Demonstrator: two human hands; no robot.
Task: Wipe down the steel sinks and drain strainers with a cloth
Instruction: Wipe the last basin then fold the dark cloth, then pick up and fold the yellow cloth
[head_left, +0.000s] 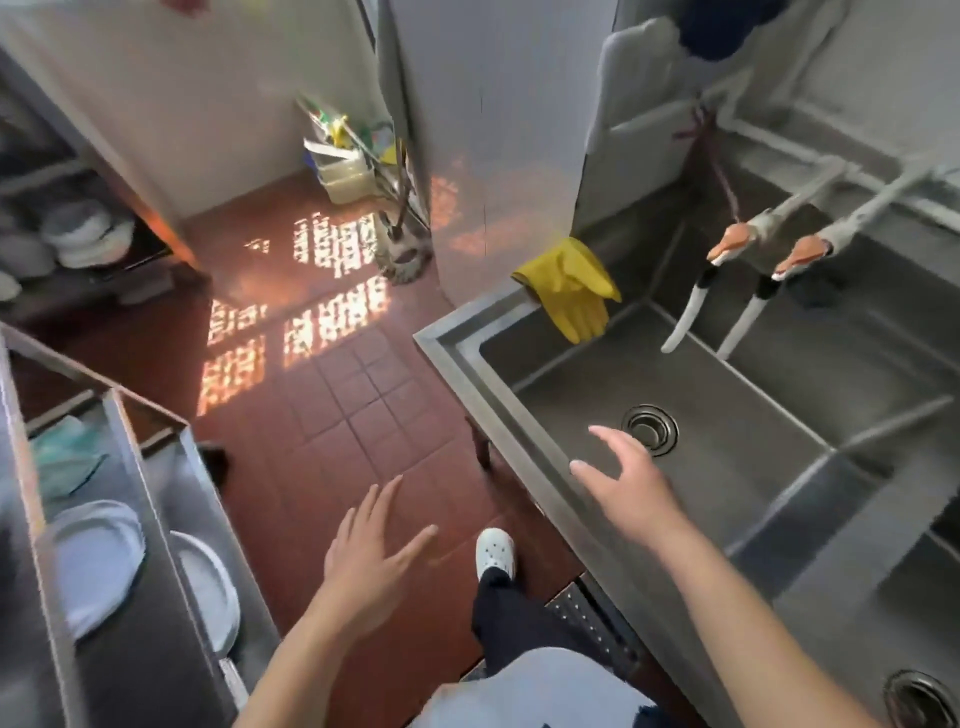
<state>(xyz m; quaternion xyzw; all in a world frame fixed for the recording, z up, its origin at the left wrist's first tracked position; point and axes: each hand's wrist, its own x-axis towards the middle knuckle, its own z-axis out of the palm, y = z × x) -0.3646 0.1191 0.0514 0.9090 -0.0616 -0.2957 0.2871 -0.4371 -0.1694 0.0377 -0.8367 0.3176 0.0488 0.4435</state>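
A steel double sink (524, 415) fills the right side. The far basin has a round drain strainer (650, 429) in its floor. A second drain strainer (922, 696) shows in the near basin at the bottom right. My right hand (631, 478) hovers over the far basin's front rim, fingers spread, holding nothing. My left hand (371, 551) hangs over the red tiled floor left of the sink, fingers straight and empty. No cloth is in either hand. A yellow rubber glove (574, 286) drapes over the sink's far left corner.
Two taps with orange-and-white spouts (737, 260) reach over the far basin. A steel rack with white plates (98, 561) stands at the left. Brooms and a bin (358, 166) lean in the far corner. My foot in a white shoe (496, 551) stands on the tiles.
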